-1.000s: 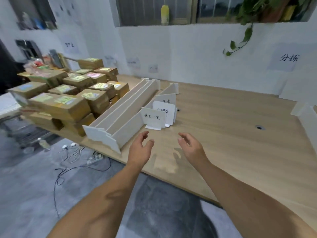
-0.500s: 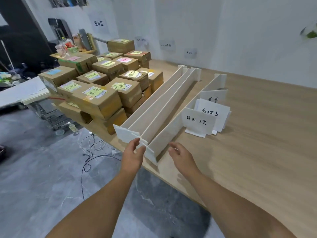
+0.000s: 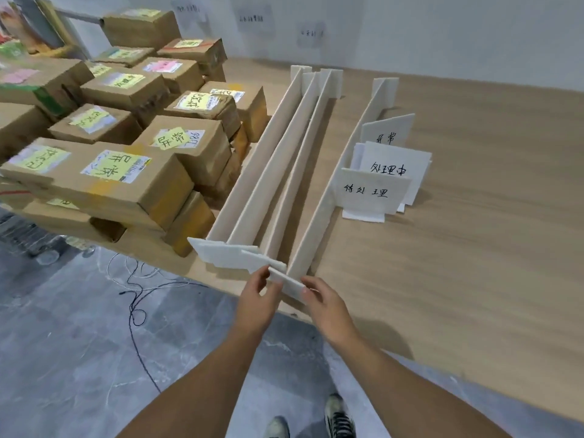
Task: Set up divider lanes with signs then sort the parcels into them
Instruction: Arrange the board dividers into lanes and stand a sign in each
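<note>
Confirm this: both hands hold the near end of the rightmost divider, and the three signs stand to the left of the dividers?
Not quite. The head view shows the three signs standing to the right of the dividers. The rest holds: the left hand and right hand hold the near end of the rightmost divider.

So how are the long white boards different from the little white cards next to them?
The boards are long and blank; the cards are short with handwriting. The boards run side by side across the table; the cards bunch together beside them. Both are white and stand upright.
</note>
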Available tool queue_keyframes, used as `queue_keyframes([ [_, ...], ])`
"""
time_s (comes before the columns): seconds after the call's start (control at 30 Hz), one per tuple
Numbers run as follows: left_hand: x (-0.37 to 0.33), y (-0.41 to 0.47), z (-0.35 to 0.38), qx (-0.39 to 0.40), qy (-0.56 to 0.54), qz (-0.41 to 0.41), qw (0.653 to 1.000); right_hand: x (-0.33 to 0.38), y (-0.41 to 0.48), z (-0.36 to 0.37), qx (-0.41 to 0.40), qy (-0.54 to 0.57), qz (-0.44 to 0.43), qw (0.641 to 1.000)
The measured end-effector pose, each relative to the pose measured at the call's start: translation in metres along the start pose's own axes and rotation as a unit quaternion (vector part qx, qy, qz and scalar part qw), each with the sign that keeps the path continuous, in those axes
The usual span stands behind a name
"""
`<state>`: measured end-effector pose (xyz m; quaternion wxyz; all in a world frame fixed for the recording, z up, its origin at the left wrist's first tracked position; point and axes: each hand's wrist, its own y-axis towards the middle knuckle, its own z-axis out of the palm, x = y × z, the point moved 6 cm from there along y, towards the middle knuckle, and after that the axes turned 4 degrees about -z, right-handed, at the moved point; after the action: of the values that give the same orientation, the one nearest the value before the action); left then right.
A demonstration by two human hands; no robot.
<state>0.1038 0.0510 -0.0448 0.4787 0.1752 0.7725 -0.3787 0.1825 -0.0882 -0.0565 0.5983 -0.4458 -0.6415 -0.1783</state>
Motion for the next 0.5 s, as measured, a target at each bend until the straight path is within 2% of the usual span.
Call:
queue_keyframes([
  [0.3, -0.011, -0.003, 0.0, 0.099, 0.026, 0.06, 0.993, 0.018, -0.036, 0.014, -0.146, 0.119, 0.008, 0.982],
  [0.5, -0.047, -0.021, 0.003, 0.141, 0.031, 0.143, 0.979, 0.049, -0.046, -0.003, -0.24, 0.129, -0.037, 0.962],
])
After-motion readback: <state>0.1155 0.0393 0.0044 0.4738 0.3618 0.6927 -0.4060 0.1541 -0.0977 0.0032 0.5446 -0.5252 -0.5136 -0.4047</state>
